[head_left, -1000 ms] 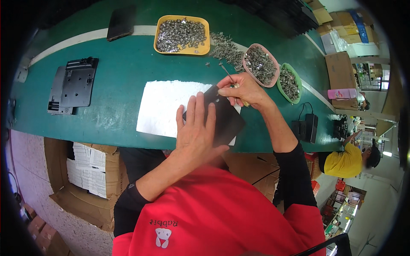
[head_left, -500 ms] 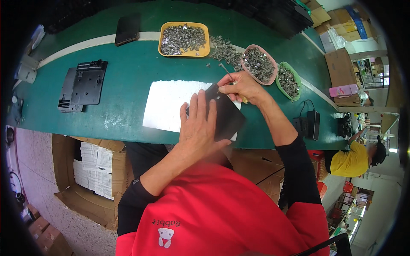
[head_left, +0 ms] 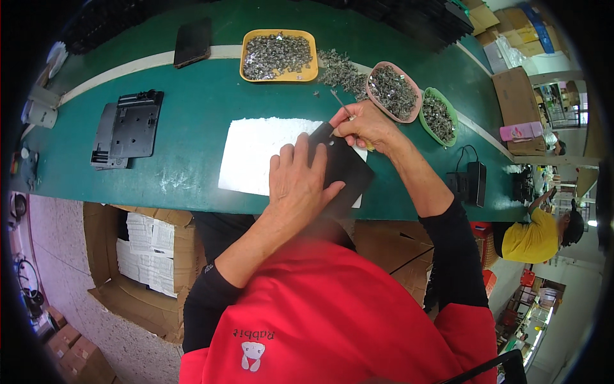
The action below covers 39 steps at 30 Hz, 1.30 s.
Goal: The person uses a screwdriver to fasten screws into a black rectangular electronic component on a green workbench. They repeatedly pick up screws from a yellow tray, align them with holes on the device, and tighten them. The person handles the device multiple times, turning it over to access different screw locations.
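A flat black plastic panel [head_left: 348,168] lies tilted over a white foam sheet [head_left: 246,153] at the middle of the bench. Across its left part rests my left hand [head_left: 297,173], fingers stretched out and apart, pressing the panel. My right hand [head_left: 368,128] is closed at the panel's upper corner, gripping a thin metal-shafted tool [head_left: 339,99]. The shaft points up and away, and a bit of yellow shows under the palm. Thumb and forefinger pinch close to the panel's edge; whether a small part is between them is hidden. A light round spot shows on the panel.
Small metal clips fill a yellow tray [head_left: 279,78], a pink tray [head_left: 416,115] and a green tray [head_left: 454,137]; a loose pile [head_left: 342,73] lies between. Black plastic housings [head_left: 135,128] sit left, a black device [head_left: 476,182] right. An open carton [head_left: 102,256] stands below the bench.
My left thumb has moved up the panel, nearer the fingers. My right hand has turned slightly, showing less yellow beneath it. The whole view has shifted a little.
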Tool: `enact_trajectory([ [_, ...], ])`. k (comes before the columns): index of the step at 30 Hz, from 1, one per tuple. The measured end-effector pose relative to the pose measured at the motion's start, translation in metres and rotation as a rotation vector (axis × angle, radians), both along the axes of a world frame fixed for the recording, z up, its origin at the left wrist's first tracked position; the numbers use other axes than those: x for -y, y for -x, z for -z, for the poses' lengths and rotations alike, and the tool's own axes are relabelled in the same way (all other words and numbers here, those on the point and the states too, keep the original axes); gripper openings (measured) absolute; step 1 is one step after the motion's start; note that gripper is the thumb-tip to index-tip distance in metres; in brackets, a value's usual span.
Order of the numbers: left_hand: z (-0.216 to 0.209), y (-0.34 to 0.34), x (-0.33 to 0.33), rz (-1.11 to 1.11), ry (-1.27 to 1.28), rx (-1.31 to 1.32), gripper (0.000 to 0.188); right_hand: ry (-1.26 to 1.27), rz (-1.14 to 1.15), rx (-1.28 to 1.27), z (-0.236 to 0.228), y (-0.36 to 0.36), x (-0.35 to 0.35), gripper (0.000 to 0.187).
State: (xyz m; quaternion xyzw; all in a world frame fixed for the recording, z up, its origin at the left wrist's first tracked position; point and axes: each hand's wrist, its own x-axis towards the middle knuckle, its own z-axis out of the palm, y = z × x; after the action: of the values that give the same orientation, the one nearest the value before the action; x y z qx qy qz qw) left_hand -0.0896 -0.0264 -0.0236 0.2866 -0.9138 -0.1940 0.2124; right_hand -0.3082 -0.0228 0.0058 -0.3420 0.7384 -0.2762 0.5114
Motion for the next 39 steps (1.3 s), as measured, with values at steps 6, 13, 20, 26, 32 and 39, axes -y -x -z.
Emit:
enact_trajectory([
  [6, -0.012, 0.004, 0.008, 0.046, -0.076, 0.042, 0.073, 0.105, 0.008, -0.246, 0.008, -0.019, 0.000, 0.019],
  [13, -0.004, 0.001, 0.012, 0.047, -0.038, 0.004, 0.075, 0.089, -0.077, -0.312, 0.002, -0.015, 0.000, 0.032],
  [20, -0.002, -0.001, -0.001, -0.123, 0.027, -0.064, 0.065, 0.531, -0.348, -0.856, 0.011, -0.024, -0.027, 0.027],
  [26, -0.008, -0.005, 0.008, -0.093, -0.094, -0.028, 0.070, 0.344, -0.444, -0.971, -0.009, -0.060, -0.042, 0.033],
  [32, -0.001, -0.003, 0.009, -0.087, -0.022, -0.004, 0.077, 0.257, -0.520, -1.062, -0.012, -0.077, -0.039, 0.050],
  [39, -0.002, 0.000, 0.009, -0.106, -0.185, 0.094, 0.079, 0.203, -0.526, -1.137, -0.004, -0.083, -0.038, 0.064],
])
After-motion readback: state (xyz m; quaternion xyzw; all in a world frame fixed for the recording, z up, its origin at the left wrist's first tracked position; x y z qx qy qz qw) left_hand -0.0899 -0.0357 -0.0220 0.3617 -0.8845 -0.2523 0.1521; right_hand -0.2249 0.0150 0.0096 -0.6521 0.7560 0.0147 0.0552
